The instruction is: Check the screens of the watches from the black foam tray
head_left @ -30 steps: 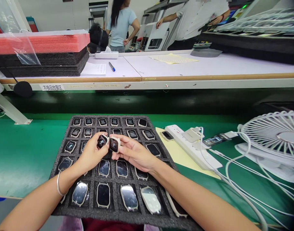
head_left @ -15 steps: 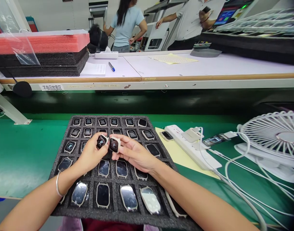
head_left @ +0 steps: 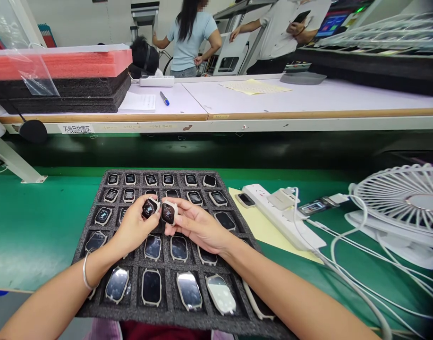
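A black foam tray [head_left: 96, 215] lies on the green bench in front of me, its pockets filled with several strapless smartwatch bodies. My left hand [head_left: 133, 229] pinches one lit watch body [head_left: 149, 208] above the tray's middle. My right hand [head_left: 197, 225] grips a second watch body [head_left: 167, 213] right beside it. The two watches almost touch, screens facing me. A silver bangle [head_left: 86, 270] circles my left wrist.
A white power strip [head_left: 283, 215] with plugged chargers and cables lies right of the tray on yellow paper. A white fan [head_left: 402, 208] sits at the far right. Behind, a white bench carries stacked red and black foam [head_left: 60, 80]. Two people stand at the back.
My hands and both watches stay where they were. Only the people at the back have shifted slightly.
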A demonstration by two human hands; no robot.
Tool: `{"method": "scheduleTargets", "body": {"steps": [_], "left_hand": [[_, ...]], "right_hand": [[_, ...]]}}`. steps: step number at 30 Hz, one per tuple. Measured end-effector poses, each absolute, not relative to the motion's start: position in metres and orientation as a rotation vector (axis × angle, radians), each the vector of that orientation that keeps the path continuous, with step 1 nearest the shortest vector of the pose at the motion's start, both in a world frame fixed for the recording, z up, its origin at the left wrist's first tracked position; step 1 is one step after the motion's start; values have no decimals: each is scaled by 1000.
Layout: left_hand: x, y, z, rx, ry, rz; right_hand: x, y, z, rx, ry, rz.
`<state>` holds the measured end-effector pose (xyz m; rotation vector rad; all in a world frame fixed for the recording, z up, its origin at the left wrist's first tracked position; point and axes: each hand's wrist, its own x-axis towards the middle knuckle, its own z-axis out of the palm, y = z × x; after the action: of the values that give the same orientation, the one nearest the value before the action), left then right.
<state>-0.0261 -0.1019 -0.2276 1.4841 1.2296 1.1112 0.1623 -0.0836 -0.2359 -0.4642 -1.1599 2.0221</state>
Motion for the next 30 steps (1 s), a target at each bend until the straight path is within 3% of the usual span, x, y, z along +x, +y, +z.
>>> {"method": "scheduleTargets", "body": {"steps": [23,30], "left_hand": [[-27,-101,-226,1496,1223,1104],[-27,-100,-219,1070,1125,1088]], "right_hand": [[163,-86,-234,-497,-1197,2019],[166,-79,-232,-586,-986,2049]]}}
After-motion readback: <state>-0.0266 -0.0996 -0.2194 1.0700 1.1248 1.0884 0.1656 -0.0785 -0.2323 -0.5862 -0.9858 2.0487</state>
